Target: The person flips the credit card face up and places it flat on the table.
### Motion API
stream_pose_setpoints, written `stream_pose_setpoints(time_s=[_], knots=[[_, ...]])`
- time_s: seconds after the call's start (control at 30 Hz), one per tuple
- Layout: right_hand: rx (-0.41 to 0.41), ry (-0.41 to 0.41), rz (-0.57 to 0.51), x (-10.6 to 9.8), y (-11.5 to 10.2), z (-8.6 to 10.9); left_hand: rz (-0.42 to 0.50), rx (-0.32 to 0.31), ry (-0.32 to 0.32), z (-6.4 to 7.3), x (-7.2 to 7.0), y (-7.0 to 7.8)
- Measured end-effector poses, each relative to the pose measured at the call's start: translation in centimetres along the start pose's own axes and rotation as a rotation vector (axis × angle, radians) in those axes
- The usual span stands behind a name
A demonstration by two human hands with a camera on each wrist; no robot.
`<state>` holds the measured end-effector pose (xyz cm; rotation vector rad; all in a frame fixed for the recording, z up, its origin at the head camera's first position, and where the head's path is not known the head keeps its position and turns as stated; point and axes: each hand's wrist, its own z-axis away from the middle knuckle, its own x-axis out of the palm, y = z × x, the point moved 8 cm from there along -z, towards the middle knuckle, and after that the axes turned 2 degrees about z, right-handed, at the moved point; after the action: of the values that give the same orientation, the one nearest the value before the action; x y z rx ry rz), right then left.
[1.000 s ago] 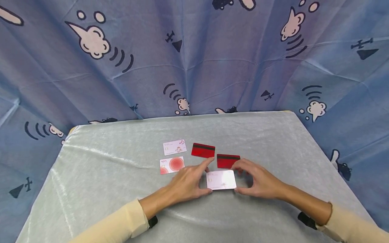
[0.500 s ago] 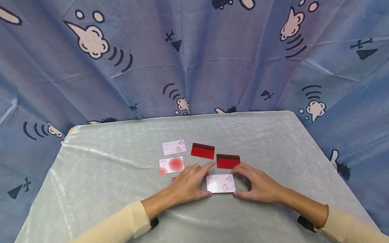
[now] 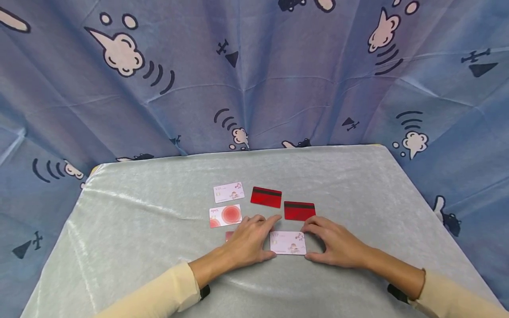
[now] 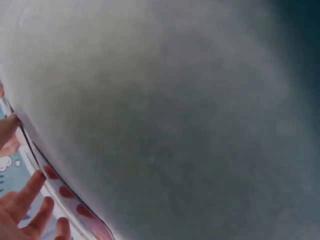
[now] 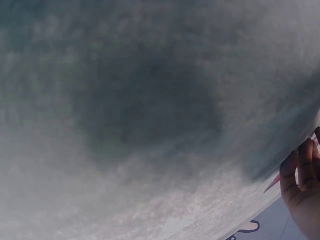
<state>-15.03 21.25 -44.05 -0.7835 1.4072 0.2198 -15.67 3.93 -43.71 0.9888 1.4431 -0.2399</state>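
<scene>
Pale-cloth tbl (image 3: 342, 176) is carrying cards: back VIP card (image 3: 228, 192) is lying L of striped red card (image 3: 266, 197), w/ 2nd striped card (image 3: 300, 211) just R; red-circle card (image 3: 225, 215) is lying nearer, partly hidden pink-red card (image 3: 229, 235) nearer still. Front VIP card (image 3: 288, 243) is sitting on or just over cloth, unclear which.

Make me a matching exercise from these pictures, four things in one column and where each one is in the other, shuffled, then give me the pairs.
1. Left hand
2. Curtain
3. Right hand
4. Card with red circles

A. Just in front of the far VIP card
B. At the near VIP card's right end
C. At the near VIP card's left end
D. Behind the table

Pairs: 1-C, 2-D, 3-B, 4-A
</scene>
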Motion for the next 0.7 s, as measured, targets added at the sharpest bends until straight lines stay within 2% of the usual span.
stream_pose_setpoints(time_s=[0.33,0.47,0.6,0.7], knots=[[0.014,-0.033,0.009,0.2,0.2,0.0,0.002,0.002,-0.033,-0.1,0.2,0.0],[-0.004,-0.057,-0.006,-0.3,0.2,-0.3,0.018,-0.022,-0.059,-0.5,-0.2,-0.1],[-0.002,-0.012,-0.006,-1.7,0.7,-0.9,0.042,-0.048,-0.054,-1.4,-0.8,-0.2],[0.033,0.035,-0.008,-2.8,1.5,-1.4,0.060,-0.053,-0.039,-2.2,-1.2,-0.4]])
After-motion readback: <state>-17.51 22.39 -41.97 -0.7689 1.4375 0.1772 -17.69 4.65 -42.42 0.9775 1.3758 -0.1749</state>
